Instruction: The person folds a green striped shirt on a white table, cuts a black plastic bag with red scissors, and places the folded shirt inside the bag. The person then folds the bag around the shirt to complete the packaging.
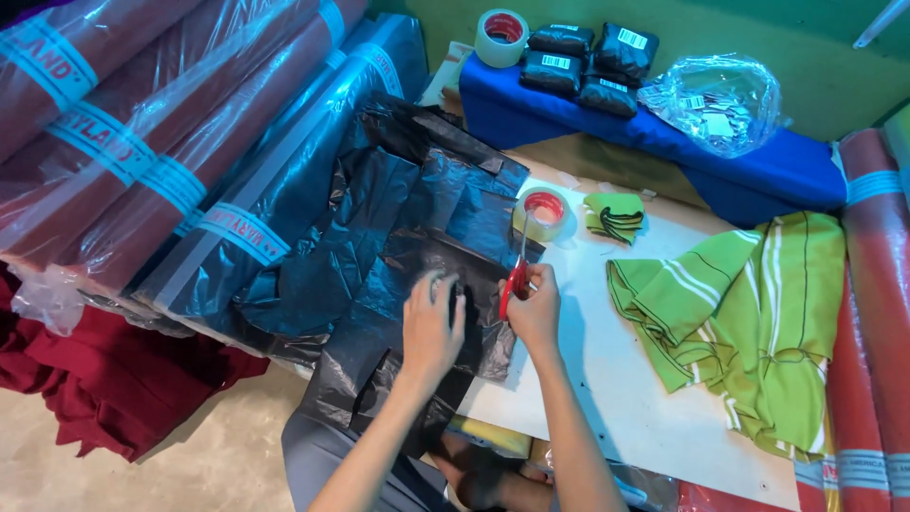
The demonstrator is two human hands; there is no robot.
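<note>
Black plastic bag [417, 246] | left hand [431, 327] flat on it, fingers spread | right hand [536, 308] gripping red scissors [517, 275], blades at 12 o'clock | best: press bag flat, snip slow

The black bag [398, 284] is thin, shiny plastic, all crumpled, spread flat over the near left part of the white table [626, 398] with its lower end hanging off the edge. The scissors [518, 275] have red handles and slim metal blades pointing straight up, right at the bag's right edge.
</note>
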